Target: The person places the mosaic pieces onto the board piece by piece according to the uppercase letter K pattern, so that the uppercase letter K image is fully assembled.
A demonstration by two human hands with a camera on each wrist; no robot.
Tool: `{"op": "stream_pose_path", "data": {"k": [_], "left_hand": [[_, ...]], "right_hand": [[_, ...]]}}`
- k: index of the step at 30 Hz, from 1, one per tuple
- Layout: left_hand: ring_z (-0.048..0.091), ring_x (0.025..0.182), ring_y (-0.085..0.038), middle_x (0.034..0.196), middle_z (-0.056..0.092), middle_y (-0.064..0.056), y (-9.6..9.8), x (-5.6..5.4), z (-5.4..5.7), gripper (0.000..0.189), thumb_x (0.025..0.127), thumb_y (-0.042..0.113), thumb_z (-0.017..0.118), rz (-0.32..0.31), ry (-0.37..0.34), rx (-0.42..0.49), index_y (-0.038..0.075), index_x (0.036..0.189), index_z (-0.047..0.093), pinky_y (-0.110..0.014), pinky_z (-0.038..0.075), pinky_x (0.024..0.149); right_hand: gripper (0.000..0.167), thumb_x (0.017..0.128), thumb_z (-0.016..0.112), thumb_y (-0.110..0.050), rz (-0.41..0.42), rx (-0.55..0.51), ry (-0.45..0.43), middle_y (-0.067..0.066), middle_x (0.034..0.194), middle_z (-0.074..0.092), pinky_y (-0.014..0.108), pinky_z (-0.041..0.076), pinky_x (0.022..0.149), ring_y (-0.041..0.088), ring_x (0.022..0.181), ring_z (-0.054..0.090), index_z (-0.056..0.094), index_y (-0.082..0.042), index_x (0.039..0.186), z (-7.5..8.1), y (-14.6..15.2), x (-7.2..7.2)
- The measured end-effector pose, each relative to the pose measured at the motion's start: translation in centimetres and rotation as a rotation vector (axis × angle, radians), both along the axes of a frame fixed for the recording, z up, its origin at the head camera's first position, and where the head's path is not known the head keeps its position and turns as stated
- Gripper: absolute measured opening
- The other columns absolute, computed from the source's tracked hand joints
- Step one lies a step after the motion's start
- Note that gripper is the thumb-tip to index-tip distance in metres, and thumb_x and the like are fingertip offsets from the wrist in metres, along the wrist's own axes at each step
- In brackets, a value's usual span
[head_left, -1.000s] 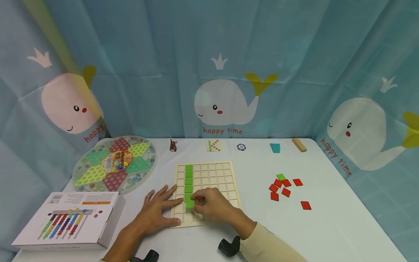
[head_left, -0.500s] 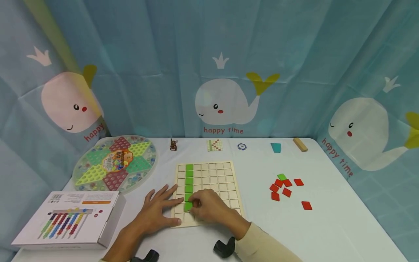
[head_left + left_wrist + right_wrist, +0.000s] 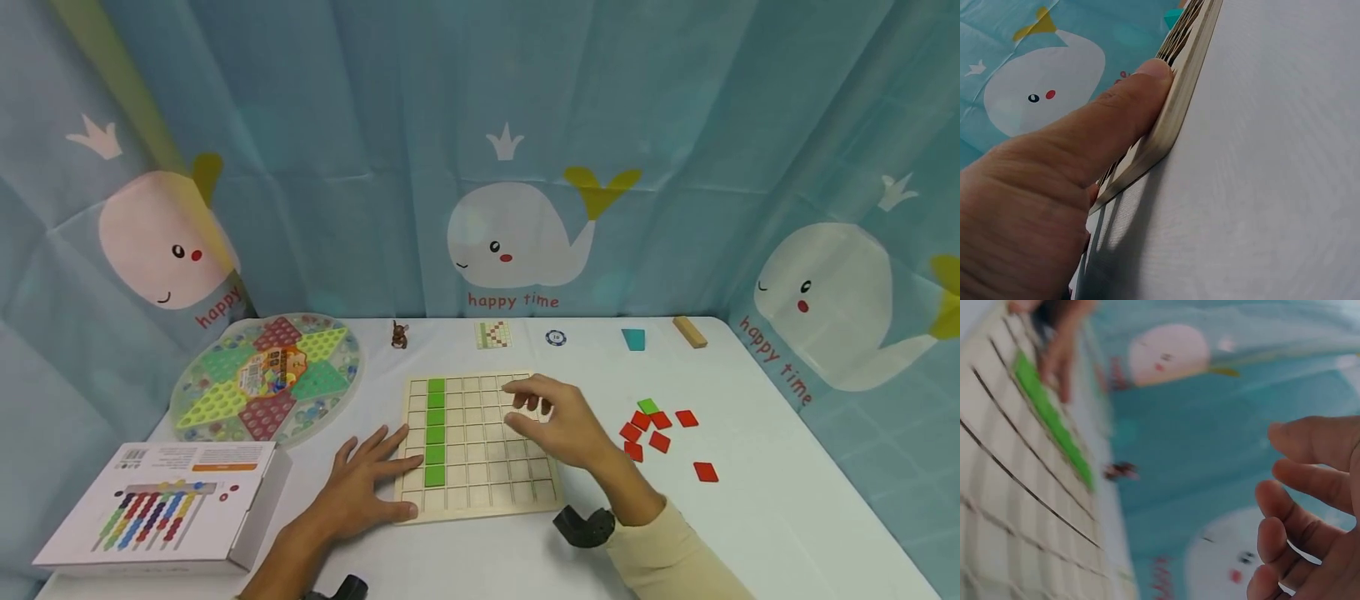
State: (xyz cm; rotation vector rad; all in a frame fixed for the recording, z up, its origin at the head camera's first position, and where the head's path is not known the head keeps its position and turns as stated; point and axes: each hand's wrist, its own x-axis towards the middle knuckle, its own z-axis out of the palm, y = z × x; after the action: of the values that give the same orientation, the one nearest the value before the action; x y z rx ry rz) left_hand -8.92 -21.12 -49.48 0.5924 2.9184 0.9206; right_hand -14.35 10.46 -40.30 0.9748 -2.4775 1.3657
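A pale wooden grid board (image 3: 491,475) lies on the white table. Several green square tiles (image 3: 435,435) fill one column of cells near its left side. My left hand (image 3: 363,483) rests spread on the board's left edge; in the left wrist view its thumb (image 3: 1129,94) presses the rim near a corner. Above the right part of the board, my right hand (image 3: 562,423) is raised with fingers loosely bent. Nothing shows between its fingers in the right wrist view. To its right lie several loose red tiles (image 3: 660,442) and one loose green tile (image 3: 647,406).
At left are a round Chinese checkers board (image 3: 318,379) and a white box (image 3: 165,508). Along the back stand a small brown figurine (image 3: 399,335), a pattern card (image 3: 492,335), a chip (image 3: 556,337), a teal piece (image 3: 633,339) and a wooden block (image 3: 690,332).
My right hand has let go of the lowest green tile, now lying flat in its cell, and has moved up and right. My left hand has stayed on the board's edge.
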Motion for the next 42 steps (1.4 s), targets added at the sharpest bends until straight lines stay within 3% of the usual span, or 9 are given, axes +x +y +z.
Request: {"op": "stream_pose_path", "data": {"k": [7, 10, 13, 18, 24, 32, 37, 42], "left_hand": [[0.02, 0.141, -0.037, 0.153, 0.034, -0.005, 0.0, 0.2, 0.0, 0.07, 0.068, 0.061, 0.076, 0.004, -0.005, 0.012, 0.024, 0.127, 0.067, -0.061, 0.001, 0.106], [0.02, 0.141, -0.038, 0.153, 0.033, -0.004, 0.1, 0.2, -0.1, 0.071, 0.068, 0.063, 0.075, 0.004, -0.011, 0.008, 0.024, 0.127, 0.067, -0.062, 0.001, 0.106], [0.019, 0.141, -0.038, 0.154, 0.032, -0.004, 0.2, 0.2, -0.1, 0.071, 0.069, 0.063, 0.074, 0.002, -0.014, 0.011, 0.024, 0.127, 0.066, -0.062, 0.0, 0.106], [0.019, 0.141, -0.038, 0.153, 0.033, -0.004, 0.2, 0.2, 0.1, 0.071, 0.068, 0.062, 0.075, 0.007, -0.015, 0.005, 0.024, 0.127, 0.067, -0.062, 0.001, 0.106], [0.019, 0.141, -0.038, 0.154, 0.033, -0.003, 0.2, 0.1, 0.0, 0.072, 0.068, 0.063, 0.075, 0.006, -0.016, 0.009, 0.024, 0.127, 0.066, -0.062, 0.0, 0.106], [0.02, 0.141, -0.038, 0.153, 0.034, -0.005, 0.0, 0.1, -0.1, 0.071, 0.068, 0.064, 0.075, 0.003, 0.002, 0.006, 0.024, 0.127, 0.067, -0.062, 0.001, 0.106], [0.021, 0.141, -0.038, 0.153, 0.035, -0.004, 0.0, 0.1, -0.1, 0.071, 0.067, 0.063, 0.075, 0.007, 0.0, 0.01, 0.025, 0.126, 0.067, -0.062, 0.001, 0.106], [0.021, 0.141, -0.037, 0.153, 0.034, -0.003, 0.0, 0.0, 0.0, 0.071, 0.067, 0.064, 0.075, 0.003, 0.009, 0.004, 0.025, 0.126, 0.067, -0.061, 0.002, 0.106]], "right_hand": [[0.04, 0.082, 0.077, -0.009, -0.04, 0.072, 0.123, -0.008, 0.101, 0.062, 0.034, 0.044, 0.072, 0.015, 0.087, 0.05, 0.067, -0.013, 0.12, 2.5, 5.9, 0.0], [0.042, 0.082, 0.077, -0.008, -0.069, 0.112, 0.126, -0.005, 0.107, 0.061, 0.033, 0.043, 0.074, 0.016, 0.091, 0.049, 0.065, -0.012, 0.123, 2.8, 8.5, -0.2], [0.042, 0.084, 0.074, -0.008, -0.161, 0.159, 0.108, -0.004, 0.109, 0.06, 0.031, 0.042, 0.074, 0.019, 0.093, 0.048, 0.064, -0.012, 0.125, 2.6, 11.2, -0.9], [0.041, 0.088, 0.07, -0.01, -0.276, 0.193, 0.01, 0.005, 0.106, 0.059, 0.032, 0.041, 0.076, 0.026, 0.096, 0.046, 0.061, -0.006, 0.127, 1.0, 15.4, -2.9], [0.044, 0.09, 0.067, -0.015, -0.366, 0.287, -0.187, 0.022, 0.114, 0.057, 0.039, 0.046, 0.072, 0.039, 0.102, 0.046, 0.058, -0.004, 0.131, -1.2, 18.8, -4.6], [0.044, 0.087, 0.065, -0.012, -0.38, 0.396, -0.395, 0.024, 0.116, 0.054, 0.039, 0.049, 0.067, 0.039, 0.101, 0.044, 0.058, -0.003, 0.13, -3.5, 20.5, -6.1], [0.041, 0.084, 0.068, -0.009, -0.344, 0.406, -0.45, 0.02, 0.106, 0.054, 0.035, 0.047, 0.062, 0.031, 0.088, 0.046, 0.062, -0.001, 0.124, -4.8, 20.5, -6.7], [0.037, 0.086, 0.068, -0.012, -0.38, 0.465, -0.443, 0.018, 0.104, 0.054, 0.041, 0.047, 0.07, 0.033, 0.091, 0.047, 0.064, -0.003, 0.122, -5.5, 20.4, -7.2]]}}
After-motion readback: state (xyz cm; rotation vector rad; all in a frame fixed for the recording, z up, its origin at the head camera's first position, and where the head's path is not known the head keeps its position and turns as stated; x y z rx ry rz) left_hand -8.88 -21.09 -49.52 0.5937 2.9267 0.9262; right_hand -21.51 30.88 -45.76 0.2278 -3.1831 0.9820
